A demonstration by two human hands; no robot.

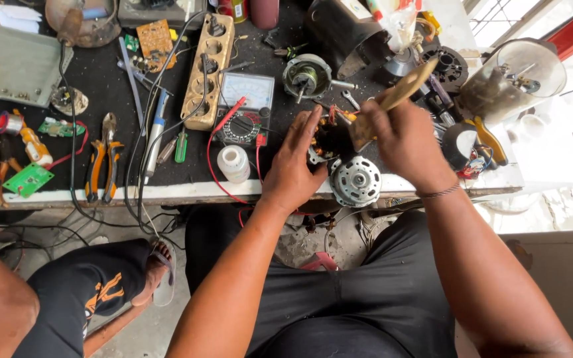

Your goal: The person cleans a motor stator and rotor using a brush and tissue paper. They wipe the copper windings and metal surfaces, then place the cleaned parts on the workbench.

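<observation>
Gripping a dark motor winding (pixel 331 136) near the front edge of the workbench (pixel 187 192), the person's left hand (pixel 294 166) wraps around its left side, fingers curled against it. The right hand (pixel 402 142) is closed around a flat wooden stick (pixel 396 96), whose lower end meets the winding's top while the upper end slants up and away to the right. A silver motor end cover (pixel 356 180) lies just beside the winding, at the bench's front edge. Left of the left hand stand a small white bottle (pixel 234 163) and an analogue multimeter (pixel 244 106) with red leads. Orange-handled pliers (pixel 103 159) lie farther left along the front edge, and a wooden socket strip (pixel 210 69) runs toward the back.
</observation>
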